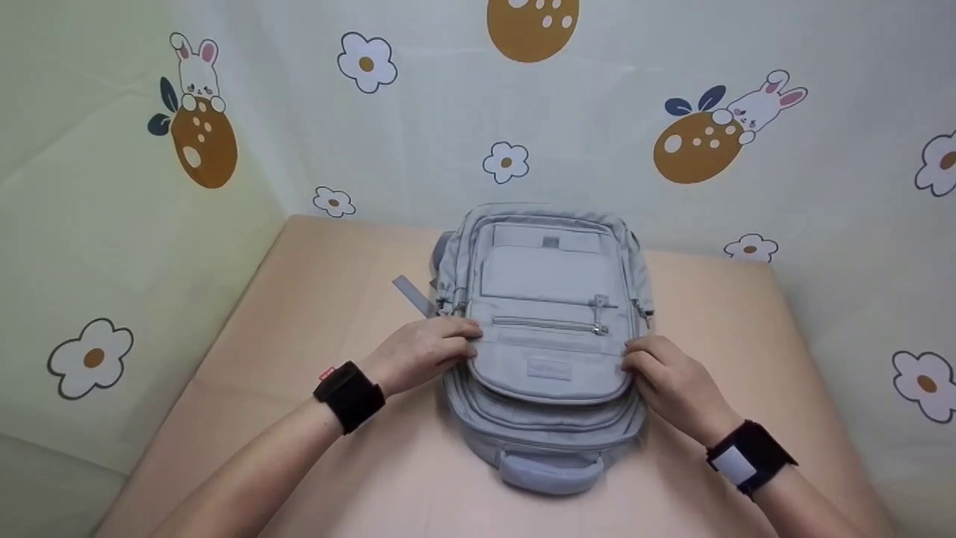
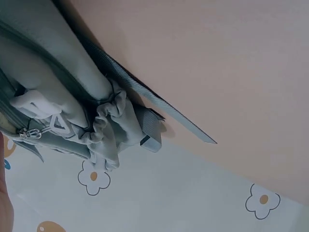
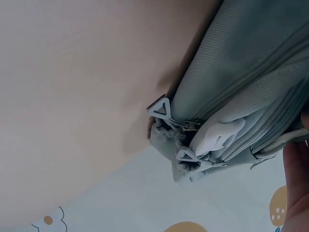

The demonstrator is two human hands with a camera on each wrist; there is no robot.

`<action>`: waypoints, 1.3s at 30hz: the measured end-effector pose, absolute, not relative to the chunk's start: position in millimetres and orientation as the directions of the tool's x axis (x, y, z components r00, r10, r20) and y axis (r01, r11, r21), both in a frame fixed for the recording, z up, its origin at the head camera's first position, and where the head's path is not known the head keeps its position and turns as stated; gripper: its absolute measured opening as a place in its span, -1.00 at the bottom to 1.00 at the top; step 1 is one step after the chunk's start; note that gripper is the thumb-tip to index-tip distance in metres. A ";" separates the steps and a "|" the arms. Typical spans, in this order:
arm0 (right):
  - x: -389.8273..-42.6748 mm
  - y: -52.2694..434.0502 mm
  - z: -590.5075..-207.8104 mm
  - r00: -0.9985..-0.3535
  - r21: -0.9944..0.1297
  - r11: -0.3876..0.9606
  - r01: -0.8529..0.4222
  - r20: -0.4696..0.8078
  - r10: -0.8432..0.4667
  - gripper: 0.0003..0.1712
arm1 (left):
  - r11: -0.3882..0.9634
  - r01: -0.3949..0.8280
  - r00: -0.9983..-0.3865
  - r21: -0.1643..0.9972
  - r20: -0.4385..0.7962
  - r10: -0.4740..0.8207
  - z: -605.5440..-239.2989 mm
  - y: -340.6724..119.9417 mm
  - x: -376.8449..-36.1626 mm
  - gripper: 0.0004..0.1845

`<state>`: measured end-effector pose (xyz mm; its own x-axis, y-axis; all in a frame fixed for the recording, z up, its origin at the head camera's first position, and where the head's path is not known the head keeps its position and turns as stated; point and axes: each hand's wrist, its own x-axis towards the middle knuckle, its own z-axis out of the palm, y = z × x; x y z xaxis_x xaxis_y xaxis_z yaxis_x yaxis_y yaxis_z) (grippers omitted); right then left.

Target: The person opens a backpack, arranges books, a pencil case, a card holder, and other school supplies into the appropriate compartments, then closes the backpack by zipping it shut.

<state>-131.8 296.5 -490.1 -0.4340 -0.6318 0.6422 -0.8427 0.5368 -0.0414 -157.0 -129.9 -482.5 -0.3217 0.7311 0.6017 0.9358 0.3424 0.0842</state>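
Note:
A light grey backpack (image 1: 556,270) lies on its back on the table, front panel up. Its padded top handle (image 1: 551,475) points toward me. At the panel's left edge, my left hand (image 1: 417,354) pinches the fabric with thumb and fingers. My right hand (image 1: 678,382) grips the opposite edge at about the same height. A zipper pull (image 1: 600,329) sits at the right end of the front pocket zipper. In the right wrist view, triangular zipper pulls (image 3: 161,108) hang beside a pale rounded piece (image 3: 221,136), whose kind I cannot tell. Fingertip undersides are hidden.
A loose grey strap (image 1: 412,294) sticks out from the bag's left side onto the beige tabletop (image 1: 299,299). Behind and to the left hangs a pale curtain (image 1: 433,134) printed with rabbits, fruit and flowers. Each wrist wears a black band (image 1: 349,397).

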 end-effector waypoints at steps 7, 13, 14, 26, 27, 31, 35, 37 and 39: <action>-127.8 294.6 -495.7 -0.465 -0.066 0.548 -0.834 0.620 -0.632 -0.79 | 0.339 0.935 -0.334 0.105 0.585 0.739 -489.0 -129.6 -155.7 -0.81; -124.4 288.7 -497.0 -0.510 -0.084 0.595 -0.800 0.617 -0.599 -0.83 | 0.410 0.902 -0.414 0.134 0.541 0.732 -493.4 -124.4 -151.0 -0.77; -124.1 287.6 -497.2 -0.515 -0.076 0.604 -0.793 0.613 -0.599 -0.78 | 0.421 0.896 -0.426 0.139 0.532 0.732 -494.0 -123.4 -150.1 -0.74; -120.9 279.6 -497.6 -0.569 -0.075 0.653 -0.753 0.573 -0.590 -0.63 | 0.474 0.863 -0.493 0.173 0.492 0.718 -499.9 -118.8 -143.8 -0.71; -120.2 278.6 -496.5 -0.569 -0.075 0.653 -0.754 0.572 -0.591 -0.64 | 0.474 0.860 -0.500 0.188 0.496 0.710 -499.2 -119.0 -143.5 -0.73; -116.7 270.3 -486.7 -0.562 -0.065 0.647 -0.760 0.566 -0.603 -0.70 | 0.519 0.809 -0.581 0.278 0.520 0.627 -492.5 -118.3 -144.5 -0.81; -115.1 249.8 -469.4 -0.541 -0.043 0.630 -0.776 0.558 -0.629 -0.75 | 0.649 0.675 -0.719 0.351 0.511 0.471 -481.8 -113.4 -155.4 -0.71; -114.9 234.3 -459.6 -0.527 -0.035 0.610 -0.792 0.543 -0.654 -0.75 | 0.711 0.598 -0.780 0.371 0.474 0.409 -477.3 -111.4 -164.4 -0.65; -114.5 215.6 -450.7 -0.516 -0.034 0.587 -0.809 0.519 -0.681 -0.74 | 0.754 0.536 -0.823 0.380 0.433 0.367 -475.8 -110.9 -173.3 -0.65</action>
<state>-114.5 215.6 -450.7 -0.5159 -0.6815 0.5190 -0.8091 0.5867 -0.0339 -173.3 -110.9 -475.8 -0.8234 0.3674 0.4325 0.5359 0.7541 0.3797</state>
